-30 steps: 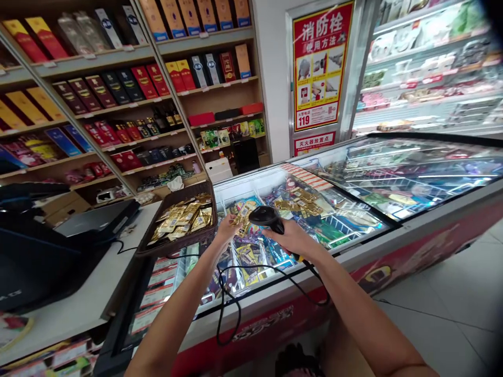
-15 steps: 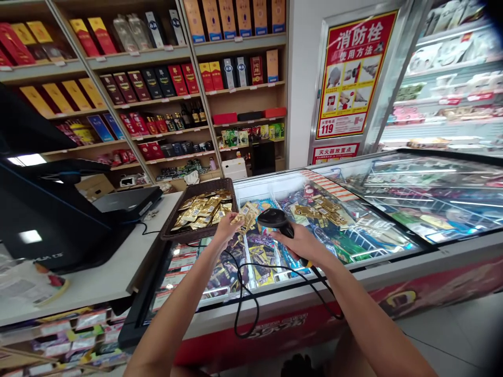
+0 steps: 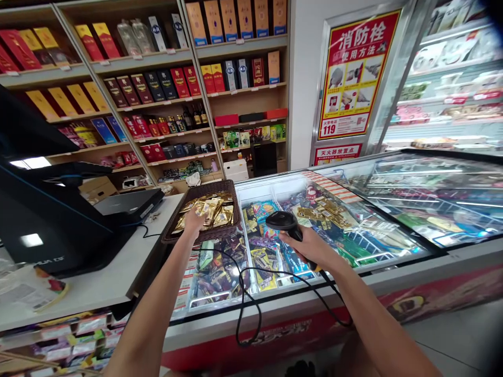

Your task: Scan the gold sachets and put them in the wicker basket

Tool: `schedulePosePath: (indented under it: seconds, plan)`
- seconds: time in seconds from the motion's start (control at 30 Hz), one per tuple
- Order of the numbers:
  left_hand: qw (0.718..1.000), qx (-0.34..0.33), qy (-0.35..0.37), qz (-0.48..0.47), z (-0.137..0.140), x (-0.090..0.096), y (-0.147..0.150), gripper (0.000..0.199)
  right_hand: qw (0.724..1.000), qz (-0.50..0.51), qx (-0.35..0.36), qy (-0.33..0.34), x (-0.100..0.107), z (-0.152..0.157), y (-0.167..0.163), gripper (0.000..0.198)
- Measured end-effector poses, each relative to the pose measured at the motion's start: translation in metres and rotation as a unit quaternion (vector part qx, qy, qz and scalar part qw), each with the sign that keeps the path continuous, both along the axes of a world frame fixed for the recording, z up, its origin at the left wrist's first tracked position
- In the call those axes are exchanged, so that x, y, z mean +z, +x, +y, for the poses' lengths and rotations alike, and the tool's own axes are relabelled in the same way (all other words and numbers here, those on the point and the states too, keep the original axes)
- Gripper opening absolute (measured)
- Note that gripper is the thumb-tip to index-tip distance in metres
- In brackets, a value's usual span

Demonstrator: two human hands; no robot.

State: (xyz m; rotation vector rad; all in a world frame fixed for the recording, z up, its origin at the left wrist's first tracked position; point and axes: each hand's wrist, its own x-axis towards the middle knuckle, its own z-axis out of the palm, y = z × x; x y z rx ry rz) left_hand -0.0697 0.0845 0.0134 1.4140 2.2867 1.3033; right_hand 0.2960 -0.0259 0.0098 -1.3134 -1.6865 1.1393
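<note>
My left hand (image 3: 193, 222) reaches over a dark brown woven basket (image 3: 170, 234), its fingers among a pile of gold foil packets (image 3: 214, 209). Its fingertips blend with the packets, so I cannot tell whether it grips one. In my right hand (image 3: 310, 245) is a black barcode scanner (image 3: 283, 222), held above the glass top of a chest freezer (image 3: 275, 303) with its head towards the basket. The scanner's black cable (image 3: 257, 309) loops down over the freezer's front edge. More gold packets (image 3: 324, 210) lie on the freezer, right of the scanner.
On the left, a counter (image 3: 106, 285) carries a black checkout machine (image 3: 47, 220) and a plastic bag (image 3: 27, 288). Bagged frozen goods (image 3: 263, 267) show through the freezer glass. Behind are shelves of boxed bottles (image 3: 157, 84) and a red fire-hydrant poster (image 3: 353, 73).
My left hand has moved left from in front of the scanner to the basket. The gold packet it held no longer stands out from the pile. The scanner has shifted slightly right.
</note>
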Motion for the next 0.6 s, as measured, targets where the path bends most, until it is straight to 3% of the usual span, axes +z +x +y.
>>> schedulePosePath:
  seconds: [0.1,0.17,0.37,0.6]
  plan:
    - [0.995,0.056,-0.033,0.073,0.001,0.001,0.021,0.057,1.0,0.008,-0.009,-0.013,-0.001,0.0,0.01,0.038]
    - [0.991,0.038,-0.037,0.124,0.004,0.002,0.047,0.056,1.0,0.006,-0.023,-0.013,-0.003,0.0,0.02,0.038]
    - [0.965,-0.151,-0.01,0.215,0.026,-0.005,0.159,0.047,0.997,-0.004,-0.083,-0.003,-0.012,-0.003,0.066,0.039]
    - [0.895,-0.384,-0.039,0.221,0.072,-0.045,0.296,0.038,0.985,0.027,-0.166,-0.032,-0.029,-0.014,0.141,0.035]
